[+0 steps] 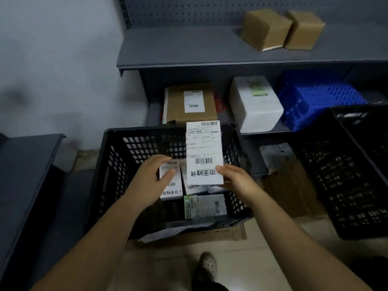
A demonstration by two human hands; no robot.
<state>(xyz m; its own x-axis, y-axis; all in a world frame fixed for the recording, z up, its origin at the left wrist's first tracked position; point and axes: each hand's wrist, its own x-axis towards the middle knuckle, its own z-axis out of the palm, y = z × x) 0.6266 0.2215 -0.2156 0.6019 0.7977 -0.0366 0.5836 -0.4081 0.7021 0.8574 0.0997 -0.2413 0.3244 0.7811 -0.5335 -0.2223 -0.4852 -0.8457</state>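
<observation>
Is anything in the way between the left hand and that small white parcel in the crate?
Nothing visible is. The left hand grips the small white parcel in the black crate; the tall labelled parcel that the right hand holds stands beside it, not between.

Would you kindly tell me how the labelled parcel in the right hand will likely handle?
The parcel is probably stiff: it stands straight though the right hand pinches only its lower corner. Likely light, being held by one hand's grip.
</observation>
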